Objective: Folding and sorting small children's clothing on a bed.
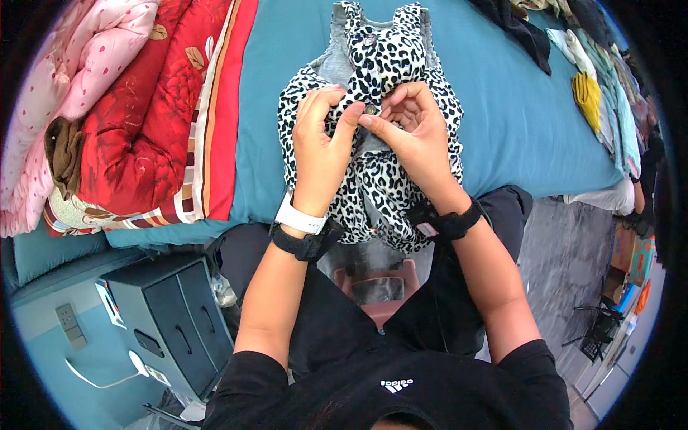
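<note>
A padded leopard-print garment [403, 59] in black and white, with a grey lining, lies over the edge of the bed, its lower part hanging between my knees. On its front is a round snap button [370, 109], and another round button [369, 40] sits higher up. My left hand [325, 129] pinches the cloth just left of the lower button, its thumb at the button. My right hand [411, 123] grips the cloth edge right of that button, its thumb tip almost touching the left thumb. Part of the front opening is hidden by my fingers.
A red quilt [140, 129] and a pink quilt [102, 59] lie on the blue bed sheet [516, 123] at the left. Several clothes, among them a yellow cloth [586, 99], lie at the right. A dark bedside cabinet [183, 317] stands at lower left, a pink stool [384, 309] between my legs.
</note>
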Action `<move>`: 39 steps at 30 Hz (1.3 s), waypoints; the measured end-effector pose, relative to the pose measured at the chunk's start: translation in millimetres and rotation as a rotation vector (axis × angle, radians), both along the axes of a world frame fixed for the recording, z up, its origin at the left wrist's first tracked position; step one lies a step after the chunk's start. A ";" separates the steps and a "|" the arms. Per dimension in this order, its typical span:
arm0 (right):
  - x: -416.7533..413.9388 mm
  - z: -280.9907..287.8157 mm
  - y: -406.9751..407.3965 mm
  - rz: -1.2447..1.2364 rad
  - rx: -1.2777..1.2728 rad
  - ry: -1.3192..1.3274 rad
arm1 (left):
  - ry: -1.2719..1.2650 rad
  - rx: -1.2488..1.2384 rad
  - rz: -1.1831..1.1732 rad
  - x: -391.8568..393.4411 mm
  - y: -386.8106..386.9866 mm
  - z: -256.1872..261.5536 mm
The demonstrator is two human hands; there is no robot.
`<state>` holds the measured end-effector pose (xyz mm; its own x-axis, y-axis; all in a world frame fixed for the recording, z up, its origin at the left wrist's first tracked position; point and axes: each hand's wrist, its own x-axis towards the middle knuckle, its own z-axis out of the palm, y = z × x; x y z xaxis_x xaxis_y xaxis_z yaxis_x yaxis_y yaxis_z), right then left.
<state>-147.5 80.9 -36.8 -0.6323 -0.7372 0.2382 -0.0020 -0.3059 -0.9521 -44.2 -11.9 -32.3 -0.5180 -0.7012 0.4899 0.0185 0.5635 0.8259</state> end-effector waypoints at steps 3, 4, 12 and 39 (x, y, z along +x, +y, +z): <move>1.7 -3.3 -1.0 -0.074 -0.035 0.006 | -0.003 -0.018 0.025 0.6 1.1 0.3; 1.2 -3.9 -0.3 -0.076 -0.035 0.007 | -0.009 -0.058 0.018 0.2 1.5 0.5; -0.5 -3.2 0.7 -0.136 0.050 0.148 | -0.056 -0.065 0.046 3.2 3.3 1.3; 1.6 8.3 3.9 -0.229 0.079 0.737 | -0.112 -0.022 0.100 10.6 7.7 2.2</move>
